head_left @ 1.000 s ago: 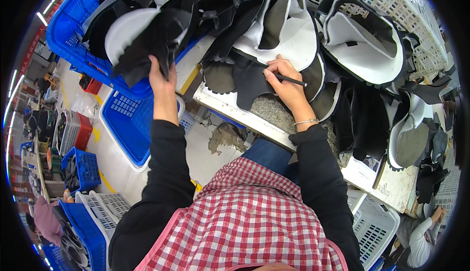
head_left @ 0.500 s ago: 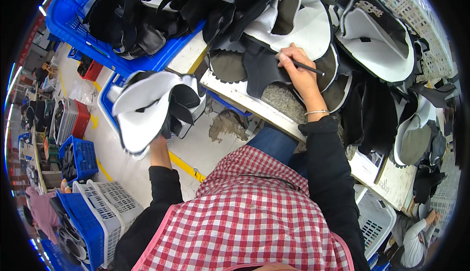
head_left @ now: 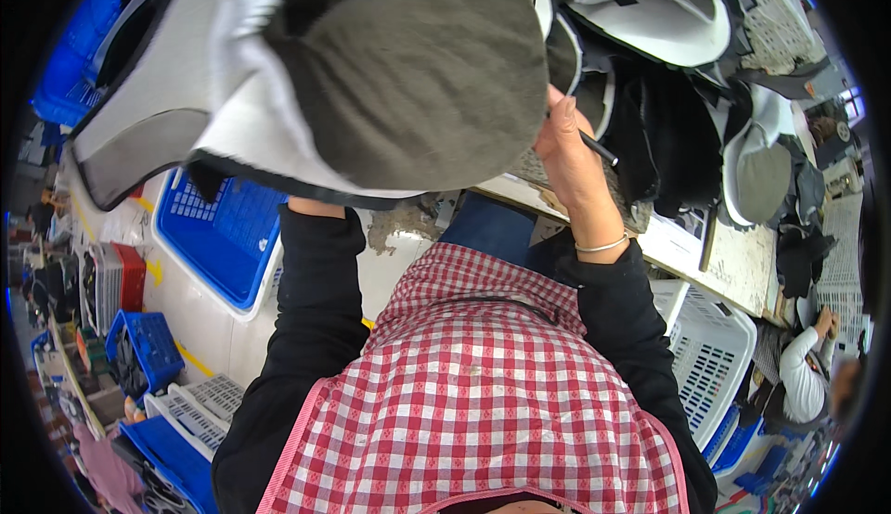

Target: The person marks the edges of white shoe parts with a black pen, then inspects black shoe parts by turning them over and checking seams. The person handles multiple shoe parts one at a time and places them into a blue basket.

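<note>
A large shoe upper (head_left: 427,78), grey-brown fabric with white and black parts, is held up close across the upper part of the view. My left hand (head_left: 316,207) grips it from behind or below; its fingers are hidden, and only the wrist area shows under the lower edge. My right hand (head_left: 573,152) is closed around a slim black pen (head_left: 599,148). Its fingertips are at the right edge of the upper; whether they also pinch it, I cannot tell.
More white and black shoe uppers (head_left: 650,27) are heaped along the workbench (head_left: 745,268) on the right. A blue basket (head_left: 223,240) stands at left on the floor, and a white basket (head_left: 713,342) below the bench. Another person (head_left: 806,375) works at far right.
My left hand has brought the upper from the left, above the blue basket, up and right to my right hand. My right hand has come away from the pile, still with the pen.
</note>
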A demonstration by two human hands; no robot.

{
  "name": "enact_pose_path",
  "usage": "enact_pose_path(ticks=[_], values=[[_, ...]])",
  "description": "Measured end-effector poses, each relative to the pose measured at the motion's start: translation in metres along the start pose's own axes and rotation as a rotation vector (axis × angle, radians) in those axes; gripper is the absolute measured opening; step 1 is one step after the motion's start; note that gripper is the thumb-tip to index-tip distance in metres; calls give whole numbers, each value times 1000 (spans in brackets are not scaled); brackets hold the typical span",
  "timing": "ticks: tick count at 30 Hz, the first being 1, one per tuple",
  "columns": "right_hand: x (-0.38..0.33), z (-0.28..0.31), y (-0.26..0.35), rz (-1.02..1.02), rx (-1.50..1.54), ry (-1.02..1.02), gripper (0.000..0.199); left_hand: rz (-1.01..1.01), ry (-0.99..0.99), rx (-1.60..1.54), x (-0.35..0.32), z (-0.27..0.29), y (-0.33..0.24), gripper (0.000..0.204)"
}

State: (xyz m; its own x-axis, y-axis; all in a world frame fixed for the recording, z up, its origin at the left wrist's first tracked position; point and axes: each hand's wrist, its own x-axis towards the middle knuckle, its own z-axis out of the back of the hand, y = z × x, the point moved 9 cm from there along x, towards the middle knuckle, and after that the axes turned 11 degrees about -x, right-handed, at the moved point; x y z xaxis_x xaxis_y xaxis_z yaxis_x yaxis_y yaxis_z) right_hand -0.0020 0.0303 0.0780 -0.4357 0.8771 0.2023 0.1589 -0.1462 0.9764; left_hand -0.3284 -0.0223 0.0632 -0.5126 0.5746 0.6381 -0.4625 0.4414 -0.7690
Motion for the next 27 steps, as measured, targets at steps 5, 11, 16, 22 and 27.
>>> enact_pose_path(ticks=[5,11,16,22,27], values=[[-15,19,-19,-253,191,-113,46,8,272,529,-13,-78,76,37],[-10,31,-21,-30,-488,-288,31,119,-108,489,-25,36,-12,31],[5,31,-36,201,-637,-372,31,-568,543,92,-101,-52,-179,37],[-12,54,-55,-48,-810,-255,27,-435,726,290,-94,-173,-78,92],[-55,76,-44,-219,-626,-57,46,-488,640,168,-94,-185,-49,50]])
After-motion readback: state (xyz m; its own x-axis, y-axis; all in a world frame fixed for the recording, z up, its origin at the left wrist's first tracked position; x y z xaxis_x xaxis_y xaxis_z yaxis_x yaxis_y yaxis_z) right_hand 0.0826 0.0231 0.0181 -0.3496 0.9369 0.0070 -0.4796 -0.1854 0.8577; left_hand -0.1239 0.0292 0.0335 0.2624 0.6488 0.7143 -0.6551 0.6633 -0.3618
